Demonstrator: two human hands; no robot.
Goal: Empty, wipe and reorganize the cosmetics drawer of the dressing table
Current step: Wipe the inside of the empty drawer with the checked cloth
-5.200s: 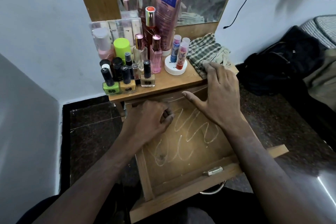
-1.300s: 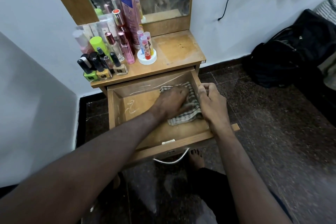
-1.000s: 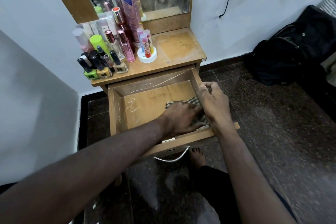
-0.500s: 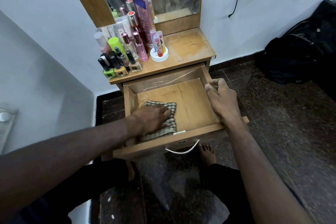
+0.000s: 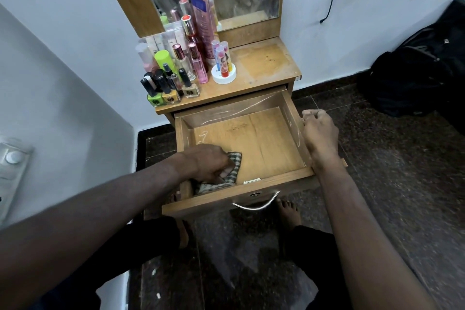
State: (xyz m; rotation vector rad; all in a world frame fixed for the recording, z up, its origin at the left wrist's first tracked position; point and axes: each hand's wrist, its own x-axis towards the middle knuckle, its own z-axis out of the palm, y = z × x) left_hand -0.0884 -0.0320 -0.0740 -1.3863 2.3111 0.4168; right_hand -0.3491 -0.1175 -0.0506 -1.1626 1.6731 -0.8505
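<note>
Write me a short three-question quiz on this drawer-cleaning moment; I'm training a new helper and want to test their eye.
1. True or false: the drawer still holds cosmetics.
2. Which of the hands presses the checked cloth, and in which corner of the drawer?
3. Multiple choice: the right hand is A) lifting a bottle, B) gripping the drawer's right wall, C) pulling the metal handle.

Key: 1. False; the nail polish bottles stand on the tabletop. 2. The left hand, front-left corner. 3. B.
</note>
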